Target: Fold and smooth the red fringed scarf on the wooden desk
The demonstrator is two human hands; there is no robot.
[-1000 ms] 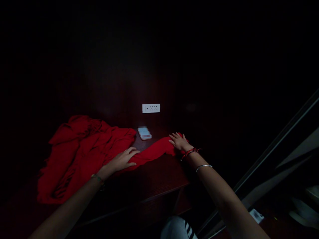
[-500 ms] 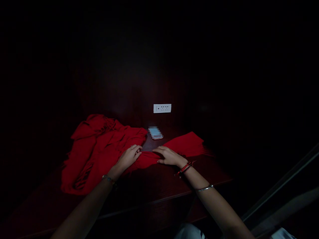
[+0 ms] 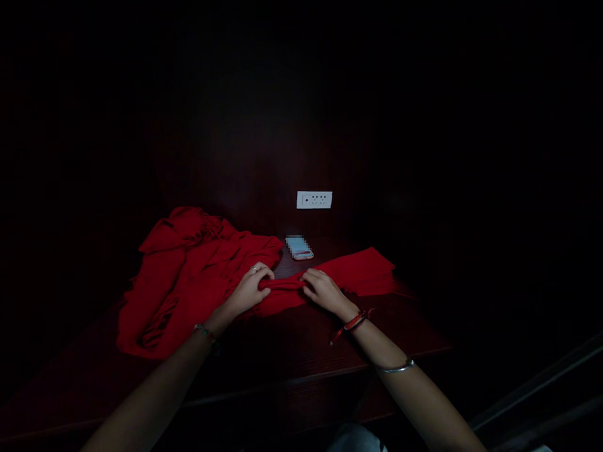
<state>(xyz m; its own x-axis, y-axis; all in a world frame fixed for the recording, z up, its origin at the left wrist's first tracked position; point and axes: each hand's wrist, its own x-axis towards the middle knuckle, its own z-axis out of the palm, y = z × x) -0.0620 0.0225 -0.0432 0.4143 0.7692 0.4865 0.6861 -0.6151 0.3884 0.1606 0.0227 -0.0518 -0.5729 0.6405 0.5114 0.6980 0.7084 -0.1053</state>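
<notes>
A red fringed scarf lies on the dark wooden surface, its flat end spread to the right. Its narrow middle stretch is pinched between my two hands. My left hand grips it with thumb and fingers, a ring on one finger. A short span to the right, my right hand holds the same gathered fold. Left of my left hand, crumpled red cloth with tassels is heaped; whether it is one piece with the scarf, I cannot tell.
A phone lies on the desk behind my hands. On the back wall is a white power socket. The desk's front edge runs below my forearms. Most of the surroundings are too dark to make out.
My fingers have closed on the red cloth, and a raised fold now stretches between them. My right hand has shifted slightly right. The whole view has moved a little.
</notes>
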